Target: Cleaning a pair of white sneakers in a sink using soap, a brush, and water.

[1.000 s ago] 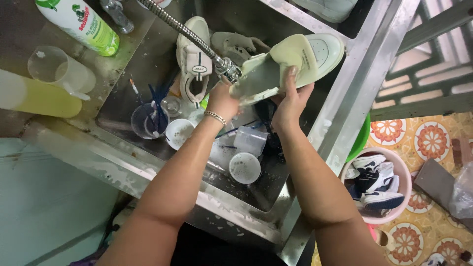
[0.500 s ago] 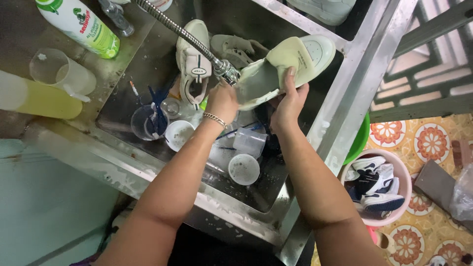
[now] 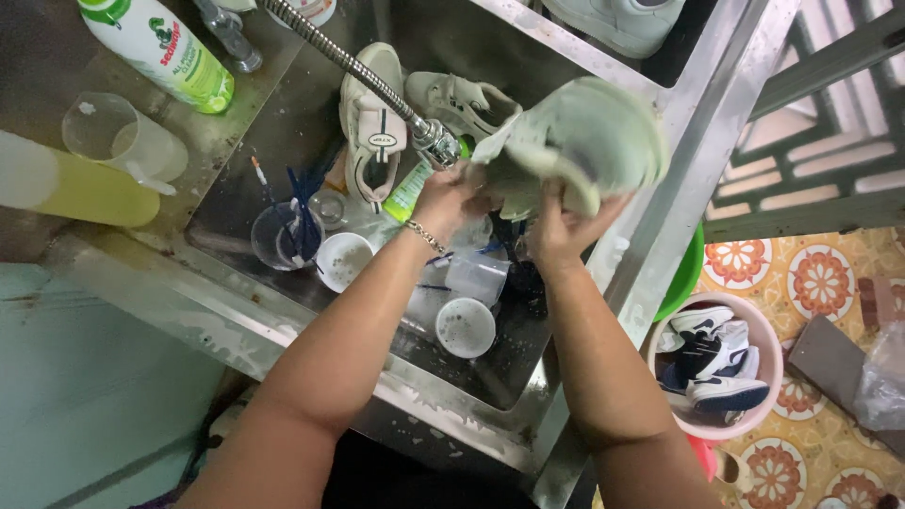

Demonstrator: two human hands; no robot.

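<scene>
Over the steel sink (image 3: 283, 104) I hold a pale cream shoe (image 3: 580, 141), blurred with motion. My right hand (image 3: 566, 226) grips it from below at its near side. My left hand (image 3: 451, 196), with a thin bracelet on the wrist, holds its left end just below the sprayer head (image 3: 432, 139) of a flexible metal hose. Two more cream shoes (image 3: 372, 123) lie in the sink behind the hose.
Clear plastic cups (image 3: 467, 325) and a blue brush (image 3: 304, 221) sit in the sink. A green-and-white bottle (image 3: 160, 52), a clear jug (image 3: 123, 137) and a yellow bottle (image 3: 80, 193) lie at the left. A pink basin of dark-and-white sneakers (image 3: 716, 363) stands on the patterned floor at the right.
The shoe has been turned and lifted to the right, now blurred. Both hands shifted with it, the left hand moving right under the sprayer head.
</scene>
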